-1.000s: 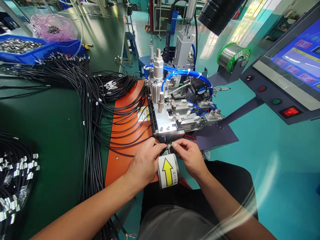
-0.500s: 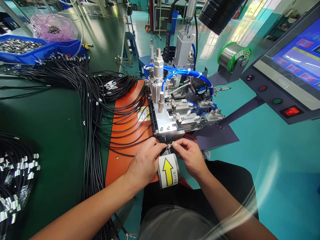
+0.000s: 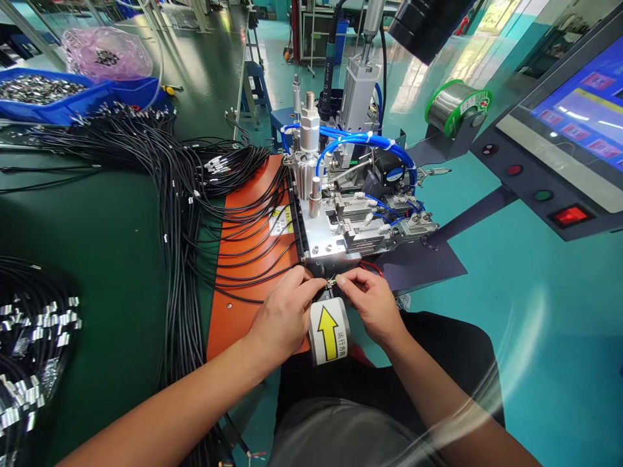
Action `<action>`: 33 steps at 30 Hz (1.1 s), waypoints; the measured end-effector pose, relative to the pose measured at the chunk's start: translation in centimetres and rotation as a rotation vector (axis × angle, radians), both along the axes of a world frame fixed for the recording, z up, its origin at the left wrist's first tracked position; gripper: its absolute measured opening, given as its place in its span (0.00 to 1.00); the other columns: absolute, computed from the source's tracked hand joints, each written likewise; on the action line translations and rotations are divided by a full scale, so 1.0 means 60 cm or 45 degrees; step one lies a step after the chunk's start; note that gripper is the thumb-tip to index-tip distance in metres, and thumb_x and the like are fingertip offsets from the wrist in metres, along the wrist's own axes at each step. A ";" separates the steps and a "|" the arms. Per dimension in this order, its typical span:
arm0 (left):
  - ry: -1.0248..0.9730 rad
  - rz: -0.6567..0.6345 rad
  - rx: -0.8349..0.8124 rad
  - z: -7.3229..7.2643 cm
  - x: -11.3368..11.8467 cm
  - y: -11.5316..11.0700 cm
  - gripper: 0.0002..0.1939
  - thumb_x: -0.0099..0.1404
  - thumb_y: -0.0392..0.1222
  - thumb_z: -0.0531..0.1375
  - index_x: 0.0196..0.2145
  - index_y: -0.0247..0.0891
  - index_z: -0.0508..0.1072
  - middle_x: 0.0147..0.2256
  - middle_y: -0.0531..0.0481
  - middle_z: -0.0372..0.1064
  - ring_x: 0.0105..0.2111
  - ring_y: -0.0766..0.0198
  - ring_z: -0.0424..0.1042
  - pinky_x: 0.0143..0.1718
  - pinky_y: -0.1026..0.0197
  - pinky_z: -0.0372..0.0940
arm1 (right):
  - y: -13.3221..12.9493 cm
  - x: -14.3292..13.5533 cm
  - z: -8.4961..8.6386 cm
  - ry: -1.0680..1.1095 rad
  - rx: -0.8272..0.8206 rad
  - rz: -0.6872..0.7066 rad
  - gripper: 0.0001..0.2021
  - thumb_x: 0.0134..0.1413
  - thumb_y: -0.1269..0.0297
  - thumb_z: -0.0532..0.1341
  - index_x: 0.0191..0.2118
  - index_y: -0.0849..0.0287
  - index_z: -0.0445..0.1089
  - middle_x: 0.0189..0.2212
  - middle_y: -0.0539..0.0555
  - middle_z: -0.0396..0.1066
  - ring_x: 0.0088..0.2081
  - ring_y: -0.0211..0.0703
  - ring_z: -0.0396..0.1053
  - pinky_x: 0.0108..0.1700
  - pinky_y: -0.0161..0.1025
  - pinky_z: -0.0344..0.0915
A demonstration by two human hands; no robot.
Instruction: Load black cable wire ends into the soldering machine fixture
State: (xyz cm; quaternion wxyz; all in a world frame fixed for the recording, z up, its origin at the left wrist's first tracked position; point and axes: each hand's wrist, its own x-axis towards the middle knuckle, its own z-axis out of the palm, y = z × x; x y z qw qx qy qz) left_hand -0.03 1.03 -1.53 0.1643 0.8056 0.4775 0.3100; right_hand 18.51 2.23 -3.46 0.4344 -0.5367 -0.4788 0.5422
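Black cables (image 3: 179,292) cross the orange plate (image 3: 234,327) beside the left hand (image 3: 285,312).

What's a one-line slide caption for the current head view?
Left hand and right hand pinch fine wires by the near edge of a metal machine, black cables draped across an orange plate.

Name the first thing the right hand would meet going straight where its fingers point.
Likely the thin, pale wires in the gap, then the left hand beyond; exact depth is unclear.
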 end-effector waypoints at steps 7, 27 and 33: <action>-0.003 -0.006 0.020 -0.003 0.000 0.003 0.13 0.67 0.30 0.55 0.45 0.36 0.75 0.34 0.49 0.64 0.35 0.63 0.67 0.35 0.63 0.64 | 0.001 -0.004 -0.001 -0.062 0.028 -0.012 0.12 0.55 0.55 0.64 0.31 0.60 0.74 0.27 0.51 0.71 0.28 0.39 0.64 0.31 0.35 0.60; 0.041 -0.054 0.094 -0.006 -0.001 0.005 0.12 0.67 0.30 0.54 0.45 0.35 0.75 0.35 0.47 0.65 0.36 0.61 0.66 0.36 0.60 0.65 | -0.001 -0.003 -0.003 -0.139 0.037 -0.020 0.13 0.56 0.54 0.63 0.31 0.59 0.73 0.27 0.51 0.72 0.29 0.40 0.64 0.32 0.36 0.61; 0.043 -0.052 0.105 -0.007 -0.001 0.006 0.12 0.68 0.30 0.54 0.45 0.37 0.75 0.35 0.48 0.66 0.36 0.61 0.66 0.37 0.61 0.65 | -0.003 -0.004 -0.003 -0.151 0.063 -0.027 0.12 0.57 0.54 0.62 0.33 0.60 0.72 0.28 0.51 0.71 0.30 0.40 0.65 0.33 0.36 0.62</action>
